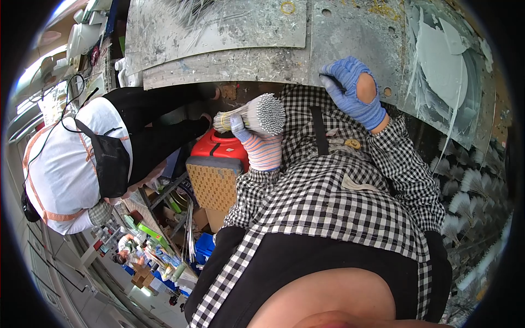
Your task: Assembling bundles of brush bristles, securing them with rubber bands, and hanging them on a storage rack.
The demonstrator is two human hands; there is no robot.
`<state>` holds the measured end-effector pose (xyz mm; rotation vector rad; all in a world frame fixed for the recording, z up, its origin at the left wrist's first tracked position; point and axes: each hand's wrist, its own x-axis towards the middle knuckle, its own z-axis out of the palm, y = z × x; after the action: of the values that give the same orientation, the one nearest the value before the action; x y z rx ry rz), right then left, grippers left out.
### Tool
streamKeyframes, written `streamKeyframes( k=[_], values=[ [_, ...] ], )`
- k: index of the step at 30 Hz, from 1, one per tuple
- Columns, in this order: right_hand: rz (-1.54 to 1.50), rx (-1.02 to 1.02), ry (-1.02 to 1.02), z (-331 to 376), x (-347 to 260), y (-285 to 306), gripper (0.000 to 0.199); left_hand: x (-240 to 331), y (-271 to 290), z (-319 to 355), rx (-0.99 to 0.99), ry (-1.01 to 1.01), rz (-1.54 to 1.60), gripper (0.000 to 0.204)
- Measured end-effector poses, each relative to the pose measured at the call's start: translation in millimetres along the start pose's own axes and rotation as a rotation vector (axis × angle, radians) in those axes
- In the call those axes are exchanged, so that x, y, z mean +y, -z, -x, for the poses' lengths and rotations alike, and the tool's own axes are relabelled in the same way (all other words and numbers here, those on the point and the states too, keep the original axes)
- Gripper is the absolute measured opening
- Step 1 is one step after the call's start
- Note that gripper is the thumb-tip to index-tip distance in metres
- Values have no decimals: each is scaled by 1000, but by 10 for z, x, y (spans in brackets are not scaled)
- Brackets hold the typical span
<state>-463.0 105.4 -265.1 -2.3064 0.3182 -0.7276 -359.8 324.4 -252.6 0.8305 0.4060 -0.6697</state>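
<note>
My left hand (257, 146), in a striped pink and blue knit glove, is closed round a thick bundle of thin rods (257, 116). Their pale round tips make a packed face on the right, and a yellowish band circles the left end. My right hand (353, 90), in a blue knit glove with a large hole on its back, is at the near edge of the metal-topped table (355, 38). A dark gap shows between its thumb and half-curled fingers, and I see nothing held there.
White paste (440, 60) is smeared at the table's right, and loose thin rods (191, 13) lie at the far left. A red stool (219, 146) stands by my left arm. Another person (82, 158) bends at the left. Feathery grey bundles (470, 197) fill the right side.
</note>
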Motion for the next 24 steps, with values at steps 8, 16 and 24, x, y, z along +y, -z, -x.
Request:
streamKeyframes(
  k=[8,16,24],
  values=[
    [-13,0,-13,-33,-6,54,16,30,-66,-98,-140,-270,-380,60],
    [-326,-52,-209,-492,-212,764,41,230,-1000,-184,-499,-116,-741,40],
    [8,-242,665,-1408,-344,1685,53,47,-2081,-194,-1412,242,-964,41]
  ],
)
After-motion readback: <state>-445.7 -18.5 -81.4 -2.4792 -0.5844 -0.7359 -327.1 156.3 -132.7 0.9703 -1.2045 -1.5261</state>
